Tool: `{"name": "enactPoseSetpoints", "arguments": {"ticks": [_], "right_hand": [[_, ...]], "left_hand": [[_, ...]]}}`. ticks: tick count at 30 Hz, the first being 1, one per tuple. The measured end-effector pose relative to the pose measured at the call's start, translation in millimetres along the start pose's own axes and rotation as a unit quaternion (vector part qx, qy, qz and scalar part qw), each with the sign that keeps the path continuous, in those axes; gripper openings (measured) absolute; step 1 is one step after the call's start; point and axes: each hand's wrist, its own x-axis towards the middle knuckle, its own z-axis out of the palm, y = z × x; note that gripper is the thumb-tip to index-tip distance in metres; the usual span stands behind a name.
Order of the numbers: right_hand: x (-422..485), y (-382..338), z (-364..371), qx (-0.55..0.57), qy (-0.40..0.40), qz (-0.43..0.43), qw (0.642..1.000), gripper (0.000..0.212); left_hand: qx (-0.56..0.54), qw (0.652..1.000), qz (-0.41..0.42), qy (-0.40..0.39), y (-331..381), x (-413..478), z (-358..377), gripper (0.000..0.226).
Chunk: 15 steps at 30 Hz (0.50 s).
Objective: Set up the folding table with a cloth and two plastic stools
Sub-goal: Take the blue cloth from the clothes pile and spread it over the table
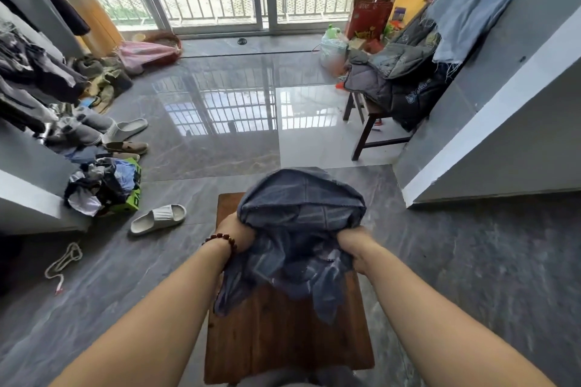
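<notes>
A small brown wooden folding table (283,333) stands on the floor directly below me. Above it I hold a bunched blue-grey cloth (301,217), which billows up in the middle and hangs down toward the tabletop. My left hand (235,232), with a bead bracelet on its wrist, grips the cloth's left side. On the cloth's right side my right hand (355,245) is closed in the fabric. No plastic stools are in view.
A dark wooden stool (367,126) piled with jackets stands at the right by a grey ledge (490,122). Clothes, shoes and a green box (132,195) clutter the left; a white slipper (157,218) lies near the table. Glossy tile floor (239,113) stretches to barred sliding doors.
</notes>
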Motion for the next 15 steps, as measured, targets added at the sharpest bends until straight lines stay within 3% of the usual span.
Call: {"name": "enactPoseSetpoints", "arguments": {"ticks": [6,9,13,15], "right_hand": [[14,-43,30,0.170,0.036,0.016,0.985,0.031],[17,-66,39,0.196,0.050,-0.007,0.979,0.032],[11,-98,40,0.219,0.036,-0.045,0.974,0.007],[9,-114,38,0.229,0.044,-0.084,0.969,0.012]], "left_hand": [[-0.049,0.998,0.005,0.045,3,34,-32,0.031],[-0.076,0.995,0.029,0.062,8,49,-52,0.030],[-0.132,0.985,0.088,0.072,13,61,-80,0.048],[-0.123,0.982,0.102,0.096,20,67,-94,0.042]]}}
